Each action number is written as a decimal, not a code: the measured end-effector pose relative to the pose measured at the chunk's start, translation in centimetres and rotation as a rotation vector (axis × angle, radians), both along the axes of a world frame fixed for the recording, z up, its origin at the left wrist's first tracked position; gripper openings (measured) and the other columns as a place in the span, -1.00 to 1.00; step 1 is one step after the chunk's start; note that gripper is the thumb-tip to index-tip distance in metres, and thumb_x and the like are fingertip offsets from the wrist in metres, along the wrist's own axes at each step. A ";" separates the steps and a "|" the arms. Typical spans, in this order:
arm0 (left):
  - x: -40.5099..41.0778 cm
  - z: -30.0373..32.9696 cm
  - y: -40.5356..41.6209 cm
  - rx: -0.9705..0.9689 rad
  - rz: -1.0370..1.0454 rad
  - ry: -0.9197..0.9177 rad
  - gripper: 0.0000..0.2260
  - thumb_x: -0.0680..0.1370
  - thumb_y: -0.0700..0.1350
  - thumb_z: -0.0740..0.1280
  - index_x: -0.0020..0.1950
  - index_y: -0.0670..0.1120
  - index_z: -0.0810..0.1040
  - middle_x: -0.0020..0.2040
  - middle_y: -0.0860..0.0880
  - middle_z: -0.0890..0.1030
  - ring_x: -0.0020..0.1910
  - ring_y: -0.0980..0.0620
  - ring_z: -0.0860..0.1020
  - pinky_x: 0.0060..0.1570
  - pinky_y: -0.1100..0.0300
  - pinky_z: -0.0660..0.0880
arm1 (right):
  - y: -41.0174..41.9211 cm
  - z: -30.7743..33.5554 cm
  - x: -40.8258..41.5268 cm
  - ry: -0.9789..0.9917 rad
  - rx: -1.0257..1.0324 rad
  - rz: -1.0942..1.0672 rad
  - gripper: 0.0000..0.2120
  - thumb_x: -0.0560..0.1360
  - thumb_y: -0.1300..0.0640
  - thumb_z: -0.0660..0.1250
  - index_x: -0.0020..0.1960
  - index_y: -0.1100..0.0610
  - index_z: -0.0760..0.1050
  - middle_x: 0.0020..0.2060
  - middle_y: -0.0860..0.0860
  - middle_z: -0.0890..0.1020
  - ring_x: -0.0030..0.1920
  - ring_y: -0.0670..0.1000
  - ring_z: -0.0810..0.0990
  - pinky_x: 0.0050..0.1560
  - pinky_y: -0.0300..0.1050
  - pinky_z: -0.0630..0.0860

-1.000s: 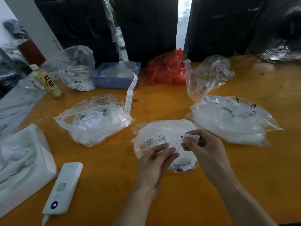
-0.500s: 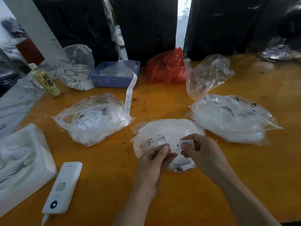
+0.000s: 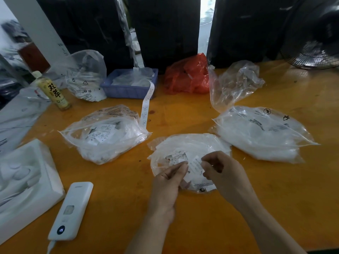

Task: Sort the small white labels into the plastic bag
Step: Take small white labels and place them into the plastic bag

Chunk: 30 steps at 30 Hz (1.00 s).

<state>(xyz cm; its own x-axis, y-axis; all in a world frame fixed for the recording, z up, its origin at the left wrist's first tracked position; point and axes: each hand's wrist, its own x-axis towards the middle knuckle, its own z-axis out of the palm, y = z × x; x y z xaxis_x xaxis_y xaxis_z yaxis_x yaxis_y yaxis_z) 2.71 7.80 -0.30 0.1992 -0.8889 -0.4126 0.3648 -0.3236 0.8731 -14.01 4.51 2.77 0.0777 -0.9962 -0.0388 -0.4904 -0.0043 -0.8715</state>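
A clear plastic bag [image 3: 190, 143] holding small white labels [image 3: 177, 157] lies on the orange table [image 3: 275, 189] right in front of me. My left hand [image 3: 167, 182] rests at the bag's near edge, its fingertips pinching the plastic there. My right hand [image 3: 222, 171] is over the bag's right part, fingers curled, pinching a small white label [image 3: 196, 162] that hangs down toward the bag.
Two more label-filled bags lie at left [image 3: 106, 136] and right [image 3: 260, 132]. Behind stand a blue tray [image 3: 126, 88] trailing a label strip [image 3: 145, 110], a red bag [image 3: 189, 76], an empty clear bag [image 3: 234, 83], a bottle [image 3: 53, 92]. A white device [image 3: 73, 209] and white foam box [image 3: 23, 180] sit near left.
My right hand has come down and left with the label, from above the bag's right edge to over the bag. My left hand stays at the bag's near edge.
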 end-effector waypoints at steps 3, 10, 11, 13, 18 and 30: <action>0.0 0.2 0.0 0.029 0.002 0.043 -0.76 0.39 0.04 0.56 0.03 0.03 0.81 0.09 0.04 0.78 0.15 -0.04 0.73 0.13 -0.02 0.68 | 0.5 -0.2 0.6 0.020 0.004 0.084 -0.91 0.56 -0.08 0.40 0.05 -0.13 0.59 -0.18 -0.20 0.68 -0.15 -0.22 0.65 -0.14 -0.24 0.64; 0.4 0.5 0.0 0.069 0.013 0.076 -0.78 0.44 0.02 0.55 0.06 0.02 0.81 0.14 -0.04 0.76 0.15 -0.06 0.72 -0.05 0.12 0.68 | 0.7 -0.6 1.3 -0.002 -0.062 0.059 -0.91 0.53 0.05 0.48 -0.04 -0.11 0.60 -0.24 -0.20 0.66 -0.16 -0.23 0.63 -0.23 -0.34 0.56; 0.6 0.4 0.0 0.076 0.013 0.097 -0.79 0.47 0.00 0.54 0.08 0.01 0.80 0.13 -0.07 0.76 0.16 -0.08 0.72 -0.06 0.13 0.68 | 0.6 -0.7 1.4 -0.016 -0.066 0.032 -0.92 0.53 0.07 0.47 -0.05 -0.10 0.60 -0.26 -0.21 0.66 -0.18 -0.23 0.63 -0.23 -0.36 0.55; 1.1 0.2 -0.1 0.081 0.024 0.125 -0.79 0.48 -0.05 0.53 0.09 -0.03 0.80 0.17 -0.10 0.75 0.21 -0.12 0.69 -0.05 0.12 0.67 | 0.4 -0.8 1.4 -0.062 -0.060 -0.026 -0.92 0.54 0.08 0.46 -0.07 -0.09 0.61 -0.26 -0.23 0.67 -0.20 -0.20 0.65 -0.23 -0.36 0.56; 2.5 0.2 -0.3 0.090 0.035 0.029 -0.78 0.37 -0.04 0.58 0.00 0.03 0.81 0.08 -0.07 0.77 0.05 -0.07 0.68 -0.15 0.16 0.58 | -0.3 -1.0 1.4 -0.215 0.047 -0.070 -0.97 0.54 0.05 0.46 -0.05 -0.05 0.63 -0.25 -0.16 0.71 -0.23 -0.14 0.69 -0.26 -0.27 0.58; 15.5 4.4 -9.2 -0.025 0.708 0.411 -0.59 0.68 -0.16 0.39 0.50 -0.23 0.44 0.33 -0.24 0.58 0.06 -0.11 0.64 0.13 0.02 0.70 | -0.4 -1.9 0.5 -0.264 0.092 -0.012 -0.83 0.53 -0.09 0.37 0.04 -0.03 0.61 -0.16 -0.17 0.72 -0.16 -0.14 0.70 -0.18 -0.23 0.62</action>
<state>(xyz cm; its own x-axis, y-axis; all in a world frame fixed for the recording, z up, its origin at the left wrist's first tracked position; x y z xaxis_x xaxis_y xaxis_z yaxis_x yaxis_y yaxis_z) 18.20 -1.43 4.06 0.5535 -0.6194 -0.5567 0.7680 0.1210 0.6289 -13.48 4.08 0.84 0.0857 -0.9903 -0.1094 -0.2458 0.0854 -0.9656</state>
